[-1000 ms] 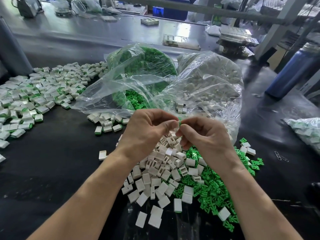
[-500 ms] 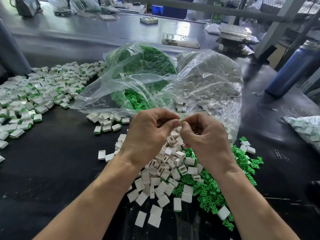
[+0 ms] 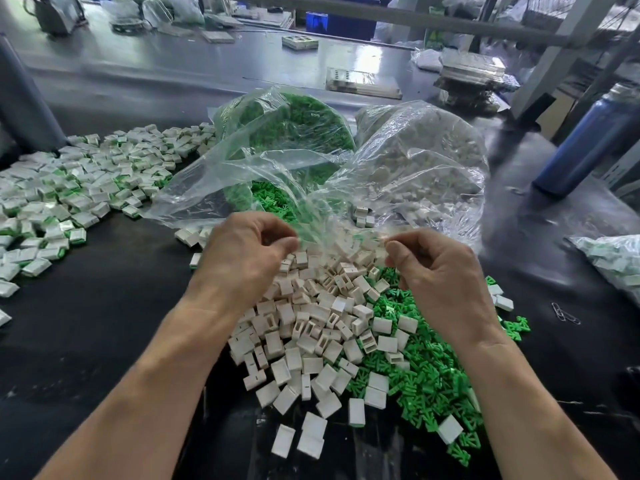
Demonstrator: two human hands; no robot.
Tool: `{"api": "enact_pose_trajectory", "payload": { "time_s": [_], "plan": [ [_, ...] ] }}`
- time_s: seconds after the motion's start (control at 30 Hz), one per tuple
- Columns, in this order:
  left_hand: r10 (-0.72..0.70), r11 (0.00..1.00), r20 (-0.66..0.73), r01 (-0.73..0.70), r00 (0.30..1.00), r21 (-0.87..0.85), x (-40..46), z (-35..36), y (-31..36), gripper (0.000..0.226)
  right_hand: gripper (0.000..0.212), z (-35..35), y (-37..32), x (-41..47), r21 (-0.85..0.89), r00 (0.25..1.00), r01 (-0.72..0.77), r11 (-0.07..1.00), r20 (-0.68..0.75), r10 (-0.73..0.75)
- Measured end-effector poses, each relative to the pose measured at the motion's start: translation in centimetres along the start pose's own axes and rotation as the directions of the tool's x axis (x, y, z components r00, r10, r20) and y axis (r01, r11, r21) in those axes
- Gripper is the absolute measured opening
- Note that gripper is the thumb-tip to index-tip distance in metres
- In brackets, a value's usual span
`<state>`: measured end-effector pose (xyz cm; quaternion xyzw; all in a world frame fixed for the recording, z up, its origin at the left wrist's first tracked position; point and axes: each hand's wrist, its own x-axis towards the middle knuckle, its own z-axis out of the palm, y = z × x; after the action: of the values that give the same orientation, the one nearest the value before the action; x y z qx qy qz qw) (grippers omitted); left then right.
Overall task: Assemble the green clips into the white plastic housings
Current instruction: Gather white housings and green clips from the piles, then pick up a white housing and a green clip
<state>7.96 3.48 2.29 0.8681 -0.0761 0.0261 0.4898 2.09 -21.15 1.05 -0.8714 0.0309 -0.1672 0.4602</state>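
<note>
While both hands hover apart over the dark tabletop, the left hand has its fingers curled, thumb against forefinger; whether it holds a piece I cannot tell. The right hand is curled likewise, contents hidden. White housings lie heaped at 6 o'clock from the hands, green clips at 5 o'clock, finished pieces at 9 o'clock, and plastic bags at 12 o'clock.

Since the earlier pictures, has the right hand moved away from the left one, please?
Yes. The right hand has drawn off to the right, away from the left hand; white housings on the table now show between them.
</note>
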Motion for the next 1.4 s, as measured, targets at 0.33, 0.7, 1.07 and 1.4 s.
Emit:
{"api": "enact_pose_trajectory", "payload": {
  "time_s": [0.33, 0.7, 1.07, 1.4],
  "plan": [
    [-0.181, 0.94, -0.303, 0.255, 0.935, 0.225, 2.1, -2.4, -3.2, 0.013, 0.023, -1.8, 0.8, 0.2, -0.177, 0.99, -0.067, 0.982, 0.107, 0.087],
    [-0.151, 0.946, -0.162, 0.19, 0.975, 0.263, 1.1, -0.8, -2.1, 0.021, 0.013, -2.8, 1.0, 0.4, -0.282, 0.968, -0.13, 0.951, 0.169, 0.182],
    [-0.203, 0.942, 0.027, 0.188, 0.979, 0.277, -0.1, 0.1, -0.1, 0.019, 0.006, -3.1, 0.9, 0.5, -0.356, 0.947, -0.14, 0.924, 0.225, 0.23],
    [-0.089, 0.99, -0.016, 0.09, 0.996, 0.104, -0.1, 0.3, 0.1, 0.012, 0.01, -2.0, -0.1, 0.1, -0.5, 0.949, -0.065, 0.864, 0.237, 0.209]
  ]
}}
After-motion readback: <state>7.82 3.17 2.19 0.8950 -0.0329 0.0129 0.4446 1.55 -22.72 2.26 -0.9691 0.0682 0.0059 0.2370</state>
